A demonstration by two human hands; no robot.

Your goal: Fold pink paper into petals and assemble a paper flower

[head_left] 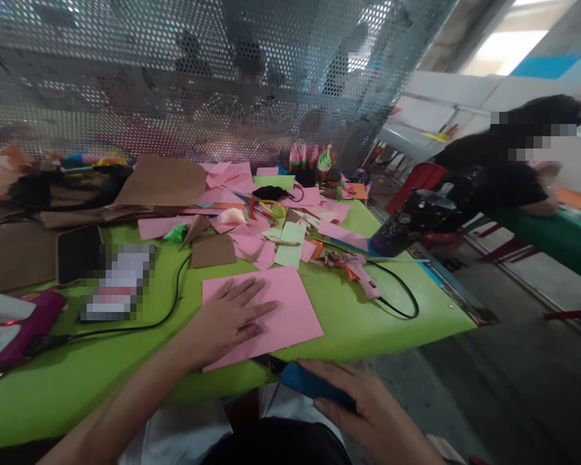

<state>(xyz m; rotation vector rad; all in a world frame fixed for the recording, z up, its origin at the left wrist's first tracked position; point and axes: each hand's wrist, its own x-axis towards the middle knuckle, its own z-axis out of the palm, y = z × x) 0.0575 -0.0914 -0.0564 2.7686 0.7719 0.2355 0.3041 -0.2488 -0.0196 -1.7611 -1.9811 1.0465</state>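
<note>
A pink sheet of paper (290, 307) lies flat near the front edge of the green table. My left hand (227, 320) rests palm down on it, fingers spread, pressing on its left half. In my right hand (363, 400) is a blue-handled utility knife (307, 381), gripped by the handle. Its dark blade points left and reaches the sheet's near edge; the blade's tip is partly hidden beneath or against the paper. A pink glue gun (363, 278) with a black cord lies to the right of the sheet.
Two phones, one dark (80, 255) and one lit (121, 284), lie left on the green table (145, 355), near a purple device (24, 329) with a cable. Brown paper (162, 181) and pink scraps pile up behind. A dark tumbler (401, 226) stands right; a person (494, 161) sits beyond.
</note>
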